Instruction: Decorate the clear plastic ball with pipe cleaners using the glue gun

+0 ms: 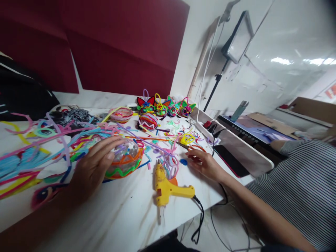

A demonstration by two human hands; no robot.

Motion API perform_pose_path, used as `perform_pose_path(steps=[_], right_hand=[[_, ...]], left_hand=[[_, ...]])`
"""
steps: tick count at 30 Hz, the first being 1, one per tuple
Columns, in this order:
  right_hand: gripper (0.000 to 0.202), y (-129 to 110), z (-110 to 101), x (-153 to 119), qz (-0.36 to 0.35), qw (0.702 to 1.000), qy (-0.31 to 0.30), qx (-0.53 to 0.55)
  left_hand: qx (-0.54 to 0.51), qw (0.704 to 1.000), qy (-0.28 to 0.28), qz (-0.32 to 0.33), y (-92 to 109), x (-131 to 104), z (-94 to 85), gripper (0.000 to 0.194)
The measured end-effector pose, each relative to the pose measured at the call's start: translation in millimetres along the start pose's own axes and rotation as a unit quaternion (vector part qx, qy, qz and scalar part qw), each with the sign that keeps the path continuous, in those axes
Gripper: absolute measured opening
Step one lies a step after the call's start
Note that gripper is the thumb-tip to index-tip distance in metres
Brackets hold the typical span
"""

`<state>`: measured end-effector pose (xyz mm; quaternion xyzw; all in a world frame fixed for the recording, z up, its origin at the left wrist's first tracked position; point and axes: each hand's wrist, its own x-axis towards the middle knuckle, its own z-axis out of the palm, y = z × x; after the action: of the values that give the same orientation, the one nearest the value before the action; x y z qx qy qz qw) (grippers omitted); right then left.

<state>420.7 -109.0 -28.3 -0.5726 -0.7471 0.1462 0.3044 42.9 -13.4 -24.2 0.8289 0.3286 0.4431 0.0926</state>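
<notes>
My left hand (97, 166) rests against the left side of a clear rounded form (124, 159) wrapped with orange and green wavy pipe cleaners. Its fingers are stretched out over the form's upper edge. On the right, my right hand (204, 162) has its curled fingers at the orange handles of a pair of scissors (195, 148), which lie on the table. A yellow glue gun (164, 187) lies between my hands, its nozzle pointing away from me. Beside its nozzle are pink and purple pipe cleaner pieces (172, 166) and a blue coil (183, 162).
Colourful pipe cleaners (26, 157) cover the table's left side. Several decorated cat-like faces (160, 106) stand at the back. A person in a striped shirt (296, 185) is at the right, beyond a low partition (236, 154). The glue gun's black cable (202, 217) hangs over the front edge.
</notes>
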Motion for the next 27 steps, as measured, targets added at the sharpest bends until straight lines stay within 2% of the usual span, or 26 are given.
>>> perform_pose_path(steps=[5, 11, 18, 22, 27], right_hand=[[0.026, -6, 1, -8, -0.015, 1.0, -0.006, -0.019], [0.023, -17, 9, 5, -0.046, 0.996, -0.01, -0.074], [0.021, -7, 13, 22, -0.08, 0.987, -0.016, -0.14], [0.021, -1, 11, 32, -0.089, 0.985, 0.01, -0.15], [0.021, -1, 9, 33, -0.103, 0.987, 0.071, -0.104]], left_hand=[[-0.006, 1.0, 0.007, 0.0, 0, 0, 0.8, 0.041], [-0.022, 1.0, -0.003, 0.006, 2, 0, -1.0, 0.04], [-0.042, 0.999, -0.016, -0.011, 7, -2, -2.3, 0.039], [-0.043, 0.999, -0.012, 0.002, 2, -5, -2.3, 0.038], [-0.045, 0.999, -0.015, -0.002, 1, -8, -4.3, 0.04]])
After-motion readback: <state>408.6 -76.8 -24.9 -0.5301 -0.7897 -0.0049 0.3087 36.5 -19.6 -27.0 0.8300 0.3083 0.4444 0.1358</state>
